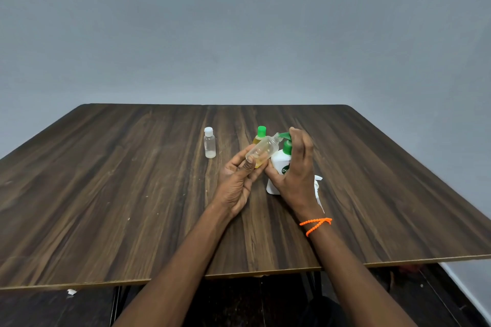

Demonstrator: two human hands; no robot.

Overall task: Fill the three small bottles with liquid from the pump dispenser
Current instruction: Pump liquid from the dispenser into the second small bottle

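Three small bottles share the dark wood-grain table with the white pump dispenser with a green pump head, and we take that dispenser as our landmark. We hold the uncapped clear plastic bottle in our left hand, thumb and fingertips pinched round its lower half, tilted so that its open neck sits right at the dispenser's spout. A little yellowish liquid lies in its lower end, so we judge the filling barely begun. Our right hand wraps the dispenser's body with fingers curled over the pump head, ready to press.

We expect the clear bottle to be light and thin-walled, likely to flex if squeezed and to turn slippery if soap runs down it; a hold low on the body, clear of the neck, seems best. The dispenser looks heavier and stiff, steady enough under a downward press while its base rests on the table.

Behind the dispenser and touching our held bottle in view stands a small bottle with a green cap and yellow contents. Well to the dispenser's left stands a clear small bottle with a white cap, nearly empty. Just right of the dispenser lies something white, partly hidden by our wrist. An orange beaded band circles that wrist. Nothing blocks the spout.
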